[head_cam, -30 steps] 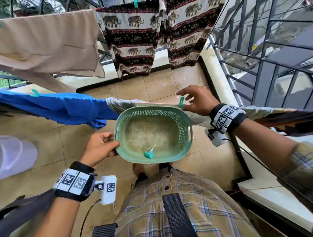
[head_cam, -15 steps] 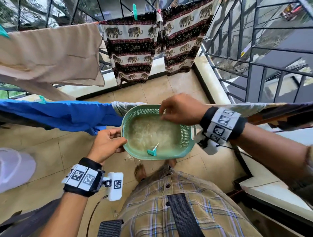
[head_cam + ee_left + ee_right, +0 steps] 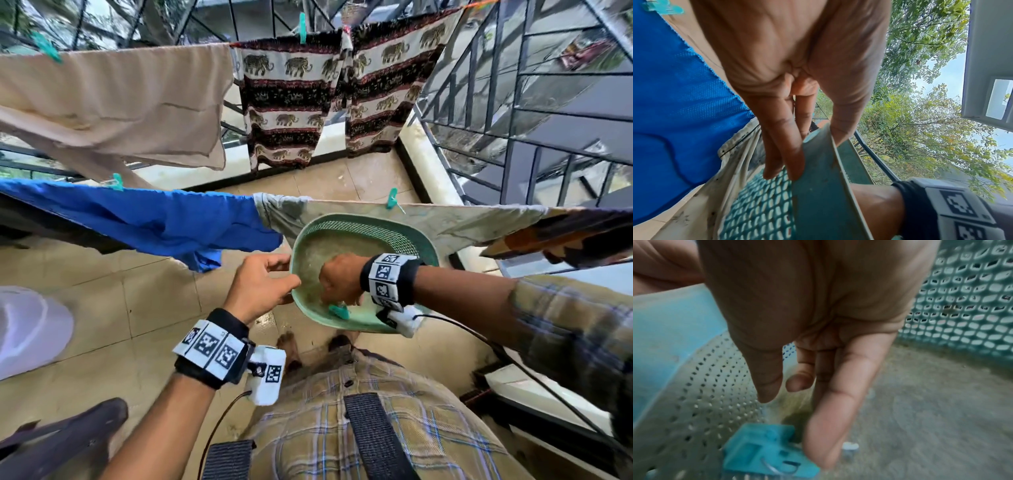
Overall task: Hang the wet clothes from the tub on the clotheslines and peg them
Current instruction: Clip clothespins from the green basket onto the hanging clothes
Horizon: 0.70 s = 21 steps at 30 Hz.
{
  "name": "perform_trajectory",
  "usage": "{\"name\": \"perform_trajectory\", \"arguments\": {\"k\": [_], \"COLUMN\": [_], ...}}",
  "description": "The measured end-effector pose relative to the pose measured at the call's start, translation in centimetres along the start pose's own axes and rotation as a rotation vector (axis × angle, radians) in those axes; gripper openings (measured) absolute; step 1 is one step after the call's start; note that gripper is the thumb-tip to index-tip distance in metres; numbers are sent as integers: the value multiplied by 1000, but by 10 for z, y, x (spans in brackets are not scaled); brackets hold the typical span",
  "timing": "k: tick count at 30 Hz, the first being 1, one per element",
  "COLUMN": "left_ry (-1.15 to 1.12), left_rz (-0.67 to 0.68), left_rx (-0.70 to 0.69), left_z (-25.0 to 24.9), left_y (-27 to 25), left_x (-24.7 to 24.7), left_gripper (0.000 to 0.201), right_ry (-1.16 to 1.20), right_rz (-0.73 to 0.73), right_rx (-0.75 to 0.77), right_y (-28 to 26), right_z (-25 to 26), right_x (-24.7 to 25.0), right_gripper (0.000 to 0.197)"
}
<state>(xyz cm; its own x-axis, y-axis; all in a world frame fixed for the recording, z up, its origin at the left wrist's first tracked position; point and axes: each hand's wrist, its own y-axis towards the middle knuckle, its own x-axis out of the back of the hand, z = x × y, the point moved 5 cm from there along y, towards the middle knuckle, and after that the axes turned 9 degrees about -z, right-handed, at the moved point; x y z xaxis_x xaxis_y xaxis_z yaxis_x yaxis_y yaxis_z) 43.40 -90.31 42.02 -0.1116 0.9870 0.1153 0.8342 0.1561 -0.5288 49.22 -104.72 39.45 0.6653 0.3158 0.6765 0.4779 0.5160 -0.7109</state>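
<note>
My left hand (image 3: 281, 277) holds a green mesh basket (image 3: 363, 219) by its left rim, thumb inside and fingers outside; the left wrist view shows the hand (image 3: 807, 146) pinching that rim (image 3: 818, 194). My right hand (image 3: 342, 301) reaches down into the basket, its fingers nearly straight. In the right wrist view the hand (image 3: 797, 402) hangs just above a teal peg (image 3: 766, 456) lying on the basket floor (image 3: 941, 402), not gripping it. Just beyond the basket, a pale stained cloth (image 3: 462, 222) hangs on the near line with a teal peg (image 3: 391, 198) on it.
A blue shirt (image 3: 154, 219) hangs left of the pale cloth, a dark patterned cloth (image 3: 565, 236) to its right. On the far line hang a beige cloth (image 3: 120, 102) and elephant-print trousers (image 3: 291, 102). A metal grille (image 3: 513, 120) closes the right side. A white rounded object (image 3: 30, 329) sits low left.
My right hand left the peg on the near line and dropped into the basket, down to the loose peg. The basket, still in my left hand, shifted right and nearer the line.
</note>
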Motion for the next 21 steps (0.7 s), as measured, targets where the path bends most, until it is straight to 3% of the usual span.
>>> {"name": "perform_trajectory", "arguments": {"k": [3,6,12,15,21], "left_ry": [10,19,62,29,13], "left_rz": [-2,-6,-12,-13,3], "left_rx": [12,25,-24,-11,36], "left_z": [5,5,5,9,14], "left_y": [-1,-4,-10,-10,-12], "left_x": [1,1,1,-1,1], "left_gripper": [33,45,48,31,32], "right_ry": [34,61,168,199,286], "right_rz": [76,125,152,134,-47], "right_rx": [-21,-36,-35,-22,-11], "right_y": [0,-4,-7,-11,-21], "right_z": [0,3,-4,-8,-9], "right_x": [-10,-15,-22,-20,6], "right_gripper": [36,30,18,25,29]}}
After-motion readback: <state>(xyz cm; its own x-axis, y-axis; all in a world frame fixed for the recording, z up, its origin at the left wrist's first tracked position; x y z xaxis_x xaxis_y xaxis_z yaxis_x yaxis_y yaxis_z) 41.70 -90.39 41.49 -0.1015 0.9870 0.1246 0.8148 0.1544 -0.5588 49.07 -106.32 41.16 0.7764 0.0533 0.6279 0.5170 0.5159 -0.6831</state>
